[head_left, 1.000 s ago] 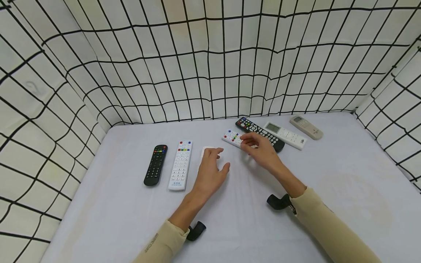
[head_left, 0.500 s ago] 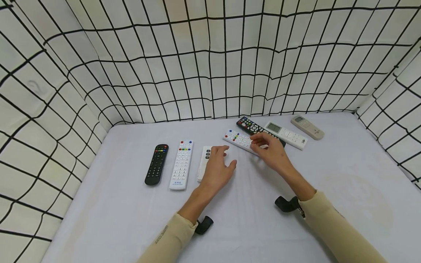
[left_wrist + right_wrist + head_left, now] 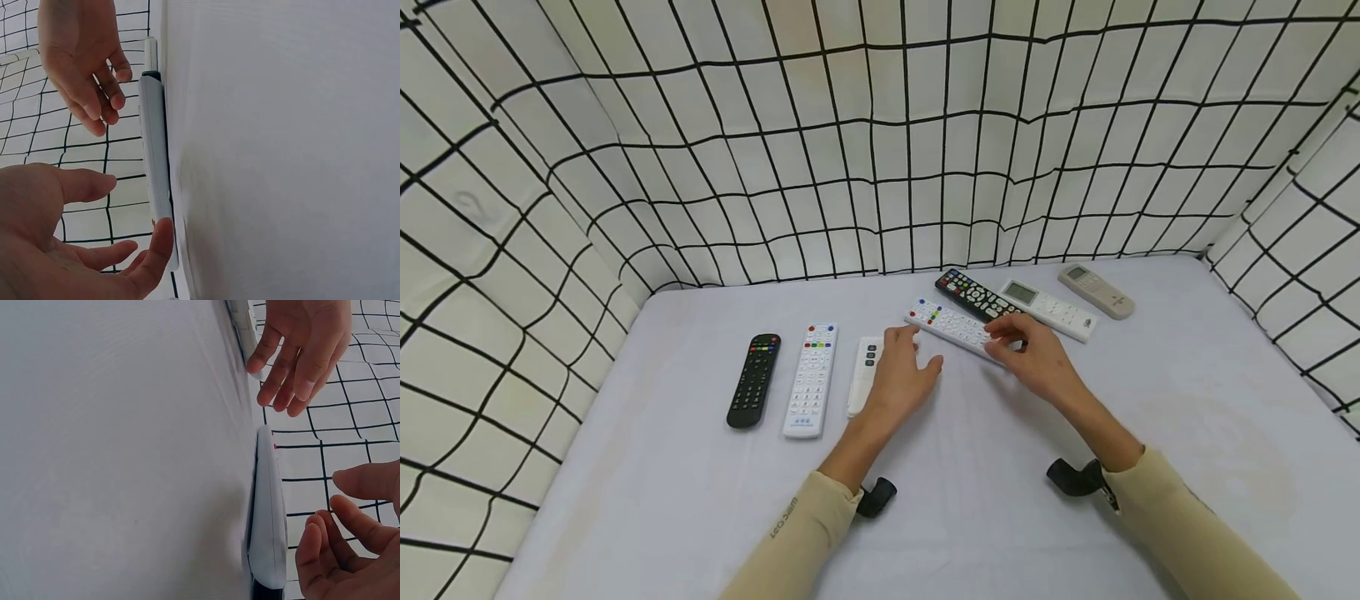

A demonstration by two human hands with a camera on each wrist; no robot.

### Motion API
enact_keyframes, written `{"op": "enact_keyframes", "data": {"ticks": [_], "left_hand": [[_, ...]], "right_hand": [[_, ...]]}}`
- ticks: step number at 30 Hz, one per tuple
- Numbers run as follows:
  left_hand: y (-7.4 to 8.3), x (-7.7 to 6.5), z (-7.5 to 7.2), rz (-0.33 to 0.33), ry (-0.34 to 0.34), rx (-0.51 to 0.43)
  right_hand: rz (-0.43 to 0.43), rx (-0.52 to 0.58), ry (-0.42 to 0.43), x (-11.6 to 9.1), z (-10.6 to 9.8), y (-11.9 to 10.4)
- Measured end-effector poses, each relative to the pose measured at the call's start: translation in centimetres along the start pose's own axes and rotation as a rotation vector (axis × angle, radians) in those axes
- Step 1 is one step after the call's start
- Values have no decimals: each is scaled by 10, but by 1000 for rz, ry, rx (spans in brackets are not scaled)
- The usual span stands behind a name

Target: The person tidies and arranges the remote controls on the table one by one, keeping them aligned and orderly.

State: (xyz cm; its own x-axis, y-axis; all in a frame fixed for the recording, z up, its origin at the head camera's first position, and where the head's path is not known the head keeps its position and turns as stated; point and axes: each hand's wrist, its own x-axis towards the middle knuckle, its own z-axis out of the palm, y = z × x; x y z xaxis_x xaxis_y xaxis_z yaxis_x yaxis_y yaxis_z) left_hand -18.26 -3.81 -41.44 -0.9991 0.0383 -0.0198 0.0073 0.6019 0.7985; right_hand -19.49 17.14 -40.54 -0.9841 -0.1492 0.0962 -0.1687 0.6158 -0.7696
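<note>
My left hand point(image 3: 898, 375) hovers with spread, bent fingers beside a slim white remote control point(image 3: 861, 379), overlapping its right side in the head view. Over the near end of a slanted white remote control point(image 3: 951, 327) with coloured buttons is my right hand point(image 3: 1037, 357), fingers loosely bent. In the right wrist view a gap shows between that hand's thumb point(image 3: 362, 481) and its fingers, with nothing held. Both hands stand beside the white remote's edge point(image 3: 153, 137) in the left wrist view. Behind the slanted remote lies a black remote control point(image 3: 973, 296), its near end hidden by my right hand.
A white air-conditioner remote point(image 3: 1051, 312) and a beige one point(image 3: 1097, 292) lie at the back right. To the left, a black remote point(image 3: 754, 382) and a long white remote point(image 3: 810, 382) lie side by side. Black netting point(image 3: 880, 150) over white cloth borders the table point(image 3: 625, 500).
Both hands have shifted to the right, the right one also a little nearer the body. More of the slim white remote and the slanted white remote now shows. The remotes lie as before.
</note>
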Motion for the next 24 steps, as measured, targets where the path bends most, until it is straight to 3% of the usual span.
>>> {"op": "enact_keyframes", "data": {"ticks": [11, 24], "left_hand": [[-3, 9, 6, -34, 2, 4], [4, 22, 11, -66, 18, 30]], "right_hand": [[11, -35, 2, -8, -2, 10], [48, -91, 23, -16, -6, 15]]}}
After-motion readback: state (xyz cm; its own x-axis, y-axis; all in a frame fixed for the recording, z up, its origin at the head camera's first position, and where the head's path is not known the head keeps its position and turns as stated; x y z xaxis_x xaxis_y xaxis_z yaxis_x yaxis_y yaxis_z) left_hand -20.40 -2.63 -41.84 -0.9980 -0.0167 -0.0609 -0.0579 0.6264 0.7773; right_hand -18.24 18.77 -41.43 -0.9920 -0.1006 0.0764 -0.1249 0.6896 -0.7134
